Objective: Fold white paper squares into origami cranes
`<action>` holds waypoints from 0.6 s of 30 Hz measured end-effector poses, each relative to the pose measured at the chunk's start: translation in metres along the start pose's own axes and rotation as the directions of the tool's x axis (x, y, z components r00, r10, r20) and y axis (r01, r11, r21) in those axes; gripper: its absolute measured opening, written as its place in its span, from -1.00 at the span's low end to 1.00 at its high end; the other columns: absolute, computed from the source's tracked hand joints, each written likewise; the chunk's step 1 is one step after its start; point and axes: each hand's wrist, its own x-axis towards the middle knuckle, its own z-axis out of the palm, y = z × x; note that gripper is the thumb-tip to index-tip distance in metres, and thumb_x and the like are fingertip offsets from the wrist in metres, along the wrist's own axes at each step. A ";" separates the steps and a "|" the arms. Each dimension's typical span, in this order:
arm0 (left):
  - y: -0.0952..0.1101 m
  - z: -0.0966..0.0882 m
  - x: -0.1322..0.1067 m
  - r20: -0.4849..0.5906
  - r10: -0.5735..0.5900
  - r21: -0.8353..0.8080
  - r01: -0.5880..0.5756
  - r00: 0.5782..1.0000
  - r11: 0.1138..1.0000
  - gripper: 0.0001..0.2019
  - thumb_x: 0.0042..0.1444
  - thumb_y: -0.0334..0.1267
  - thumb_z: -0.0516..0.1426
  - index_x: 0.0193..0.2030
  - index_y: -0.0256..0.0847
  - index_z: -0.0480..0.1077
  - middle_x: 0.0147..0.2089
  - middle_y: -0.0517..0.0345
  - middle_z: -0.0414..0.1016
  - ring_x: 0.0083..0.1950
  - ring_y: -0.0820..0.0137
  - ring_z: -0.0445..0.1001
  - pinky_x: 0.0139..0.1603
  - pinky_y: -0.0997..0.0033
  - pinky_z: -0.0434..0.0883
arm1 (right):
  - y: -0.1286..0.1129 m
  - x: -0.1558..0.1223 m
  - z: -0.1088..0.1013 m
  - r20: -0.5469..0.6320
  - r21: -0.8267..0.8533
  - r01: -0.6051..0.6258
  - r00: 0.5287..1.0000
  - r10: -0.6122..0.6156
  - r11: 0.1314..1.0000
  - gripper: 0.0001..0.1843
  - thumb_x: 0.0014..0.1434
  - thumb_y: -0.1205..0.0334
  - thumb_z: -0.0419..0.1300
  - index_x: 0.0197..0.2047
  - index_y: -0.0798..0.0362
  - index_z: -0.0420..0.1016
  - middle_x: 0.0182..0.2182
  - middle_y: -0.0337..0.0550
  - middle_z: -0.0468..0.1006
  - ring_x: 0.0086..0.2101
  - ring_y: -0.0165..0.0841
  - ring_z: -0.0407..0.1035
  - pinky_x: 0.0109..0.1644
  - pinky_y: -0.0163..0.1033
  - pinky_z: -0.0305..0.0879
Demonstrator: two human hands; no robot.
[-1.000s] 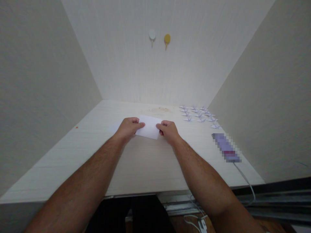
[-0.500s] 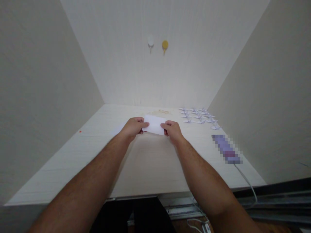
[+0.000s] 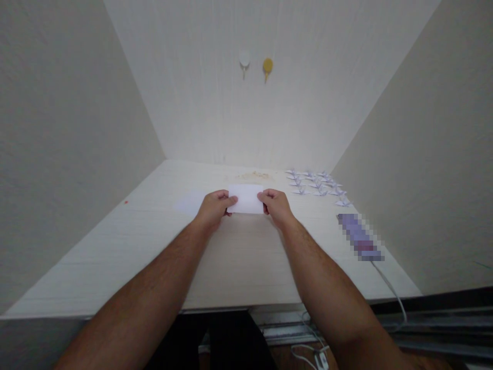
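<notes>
A white rectangular sheet of paper (image 3: 247,199) is held up above the table between both hands. My left hand (image 3: 215,207) pinches its left edge, thumb in front and fingers curled behind. On the opposite edge, my right hand (image 3: 276,205) grips it the same way. The paper looks flat, and its back is hidden from me. Partly behind my left hand, a paler white sheet (image 3: 188,202) lies on the table.
Several folded paper cranes (image 3: 318,185) stand in rows at the back right of the white table (image 3: 239,262). Nearer, a blurred-out flat device (image 3: 360,237) trails a white cable (image 3: 391,288). Two round hooks, one white (image 3: 244,60) and one yellow (image 3: 267,65), hang on the back wall.
The paper has levelled from a slight tilt and looks flatter to the camera. Both hands keep their hold on its edges. The view has shifted slightly.
</notes>
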 end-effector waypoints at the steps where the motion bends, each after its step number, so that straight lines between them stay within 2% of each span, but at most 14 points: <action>1: 0.000 0.000 0.000 -0.002 -0.002 0.002 0.002 1.000 1.000 -0.69 -0.28 -0.16 0.34 -0.55 -0.25 0.30 -0.59 0.25 0.31 -0.61 0.53 0.27 -0.65 0.51 0.19 | 0.000 0.000 0.000 -0.010 -0.002 0.006 1.000 -0.006 1.000 -0.73 -0.06 0.05 0.25 -0.56 0.07 0.38 -0.78 -0.37 0.26 -0.73 -0.52 0.10 -0.65 -0.37 -0.06; 4: 0.001 0.000 -0.001 -0.004 -0.012 -0.013 0.012 1.000 1.000 -0.72 -0.29 -0.19 0.34 -0.51 -0.27 0.36 -0.55 0.20 0.37 -0.60 0.50 0.31 -0.63 0.48 0.23 | 0.000 0.000 -0.001 -0.038 0.006 0.025 0.999 -0.025 1.000 -0.74 -0.07 0.06 0.27 -0.55 0.07 0.39 -0.77 -0.38 0.27 -0.72 -0.52 0.10 -0.65 -0.37 -0.05; 18: 0.001 -0.002 0.001 0.014 -0.004 -0.032 0.005 1.000 0.999 -0.79 -0.28 -0.25 0.32 -0.53 -0.30 0.41 -0.54 0.14 0.39 -0.58 0.48 0.34 -0.61 0.46 0.24 | 0.000 -0.002 0.000 -0.063 0.011 0.041 0.997 -0.041 0.999 -0.74 -0.09 0.06 0.29 -0.55 0.07 0.38 -0.77 -0.37 0.29 -0.73 -0.51 0.11 -0.65 -0.36 -0.04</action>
